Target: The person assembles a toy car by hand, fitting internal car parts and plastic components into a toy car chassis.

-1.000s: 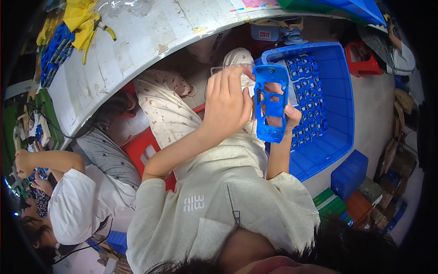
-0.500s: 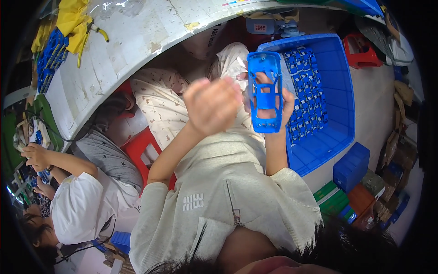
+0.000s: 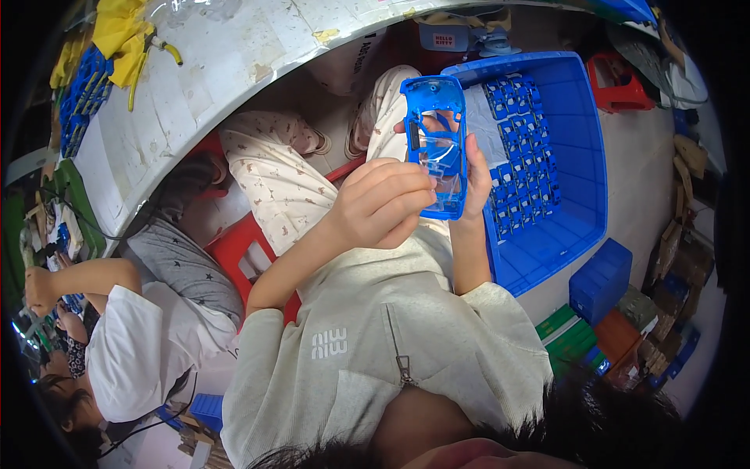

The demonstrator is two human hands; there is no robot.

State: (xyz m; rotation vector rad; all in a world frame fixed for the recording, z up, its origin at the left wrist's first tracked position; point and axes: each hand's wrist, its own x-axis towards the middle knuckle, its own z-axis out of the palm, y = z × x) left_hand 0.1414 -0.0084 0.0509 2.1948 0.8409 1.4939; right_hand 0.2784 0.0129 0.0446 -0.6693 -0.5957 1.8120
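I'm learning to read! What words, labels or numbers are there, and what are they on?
Pale sweatshirt: white chest letters, which I won't copy.
Grey-blue container: red letters on white, not copied.
Pale bag: dark letters, too small to read.
Blue toy car body: none I can make out.

A scuffed white worktop (image 3: 211,78) fills the upper left, its surface stained and worn in patches, its edge curving through the view. Pale floor (image 3: 642,172) shows toward the right, beneath a red plastic stool (image 3: 625,97); a red plastic seat (image 3: 226,246) stands left of centre. Brown cardboard (image 3: 670,258) crowds the right side. Bright light (image 3: 30,338) glints at the left rim.
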